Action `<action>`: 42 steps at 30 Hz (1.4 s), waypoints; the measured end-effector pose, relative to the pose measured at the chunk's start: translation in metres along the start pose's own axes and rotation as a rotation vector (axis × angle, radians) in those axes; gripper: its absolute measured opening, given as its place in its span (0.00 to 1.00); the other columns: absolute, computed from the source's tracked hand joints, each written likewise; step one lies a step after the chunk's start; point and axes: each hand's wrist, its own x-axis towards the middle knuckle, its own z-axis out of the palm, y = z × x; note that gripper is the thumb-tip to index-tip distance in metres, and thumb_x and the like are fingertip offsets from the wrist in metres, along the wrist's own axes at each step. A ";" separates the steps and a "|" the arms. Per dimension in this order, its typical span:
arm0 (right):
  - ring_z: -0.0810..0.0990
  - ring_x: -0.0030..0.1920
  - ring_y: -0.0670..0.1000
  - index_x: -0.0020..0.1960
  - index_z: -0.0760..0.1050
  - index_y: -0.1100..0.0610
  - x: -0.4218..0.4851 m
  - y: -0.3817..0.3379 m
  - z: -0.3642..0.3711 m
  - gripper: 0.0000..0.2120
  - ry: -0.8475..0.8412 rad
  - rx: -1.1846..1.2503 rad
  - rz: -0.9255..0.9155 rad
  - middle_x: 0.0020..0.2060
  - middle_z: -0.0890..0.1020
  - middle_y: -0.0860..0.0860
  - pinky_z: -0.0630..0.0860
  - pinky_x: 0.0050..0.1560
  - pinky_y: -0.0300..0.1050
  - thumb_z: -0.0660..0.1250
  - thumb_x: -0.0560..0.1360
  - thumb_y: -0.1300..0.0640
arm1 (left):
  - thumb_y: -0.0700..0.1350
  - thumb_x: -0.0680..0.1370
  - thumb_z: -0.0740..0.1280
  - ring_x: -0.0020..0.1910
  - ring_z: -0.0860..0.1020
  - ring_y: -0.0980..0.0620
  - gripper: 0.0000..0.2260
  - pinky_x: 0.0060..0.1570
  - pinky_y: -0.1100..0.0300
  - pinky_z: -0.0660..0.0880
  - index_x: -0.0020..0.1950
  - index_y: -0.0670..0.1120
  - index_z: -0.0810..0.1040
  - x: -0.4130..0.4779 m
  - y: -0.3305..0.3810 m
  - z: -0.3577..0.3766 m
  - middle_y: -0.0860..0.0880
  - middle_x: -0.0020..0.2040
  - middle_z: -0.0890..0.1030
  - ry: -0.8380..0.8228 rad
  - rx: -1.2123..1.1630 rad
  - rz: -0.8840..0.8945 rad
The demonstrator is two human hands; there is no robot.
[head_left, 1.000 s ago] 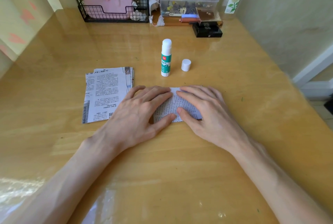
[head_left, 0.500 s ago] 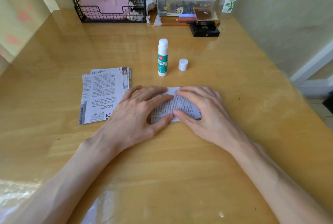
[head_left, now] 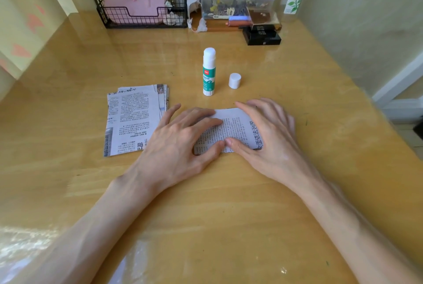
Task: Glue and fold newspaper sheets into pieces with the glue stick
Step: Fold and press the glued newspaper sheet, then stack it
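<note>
Your left hand and right hand are bare. Your forearms are bare too, right to the frame's edge.

Brightness: bright, warm daylight, even across the scene.
Light source: not in view; the strongest sheen lies on the near left of the glossy table.
Glare: white, washed-out patches at the near left edge; a small glint at the near right; a pale streak at the far right.
Shadows: soft and faint, with thin dark rims under the left hand and the right hand.
Blur: the right hand's fingers and the right forearm are smeared; the left hand is sharp.
Focus: large print on the folded newspaper piece is crisp; small print is unreadable.
Distortion: wide-angle; the table edges splay, the far wire rack leans, and the forearms stretch at the near corners.
</note>
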 end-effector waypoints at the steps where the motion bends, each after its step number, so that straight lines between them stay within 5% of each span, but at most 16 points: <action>1: 0.63 0.78 0.49 0.79 0.67 0.47 0.000 0.000 -0.001 0.38 0.000 0.007 0.008 0.73 0.70 0.45 0.60 0.73 0.52 0.64 0.75 0.30 | 0.64 0.81 0.61 0.73 0.73 0.56 0.23 0.79 0.44 0.59 0.70 0.54 0.78 0.000 0.001 0.001 0.56 0.72 0.76 0.002 -0.001 -0.003; 7: 0.61 0.77 0.49 0.84 0.56 0.46 0.002 0.007 -0.014 0.48 -0.030 0.002 0.122 0.76 0.66 0.45 0.55 0.68 0.45 0.65 0.71 0.27 | 0.64 0.81 0.62 0.73 0.73 0.56 0.22 0.79 0.42 0.59 0.70 0.54 0.78 -0.001 0.001 0.000 0.56 0.72 0.76 0.009 -0.010 -0.002; 30: 0.58 0.80 0.46 0.85 0.53 0.47 -0.002 0.026 -0.030 0.51 -0.060 0.122 0.216 0.78 0.63 0.45 0.49 0.68 0.39 0.76 0.72 0.36 | 0.64 0.83 0.58 0.74 0.72 0.54 0.21 0.81 0.41 0.56 0.73 0.60 0.75 -0.002 0.002 0.000 0.55 0.73 0.74 -0.030 0.021 0.015; 37: 0.62 0.78 0.44 0.82 0.62 0.42 -0.003 0.031 -0.034 0.42 -0.063 0.173 0.232 0.75 0.67 0.44 0.50 0.71 0.43 0.77 0.73 0.41 | 0.64 0.83 0.57 0.75 0.71 0.54 0.21 0.81 0.41 0.55 0.73 0.60 0.74 -0.002 0.001 0.000 0.55 0.74 0.72 -0.054 0.022 0.013; 42: 0.69 0.73 0.46 0.71 0.78 0.46 -0.006 0.032 -0.032 0.19 0.033 0.147 0.046 0.69 0.75 0.44 0.61 0.69 0.49 0.67 0.82 0.41 | 0.64 0.83 0.56 0.75 0.70 0.54 0.21 0.80 0.40 0.56 0.73 0.61 0.74 -0.002 0.002 0.000 0.56 0.74 0.72 -0.061 0.022 0.006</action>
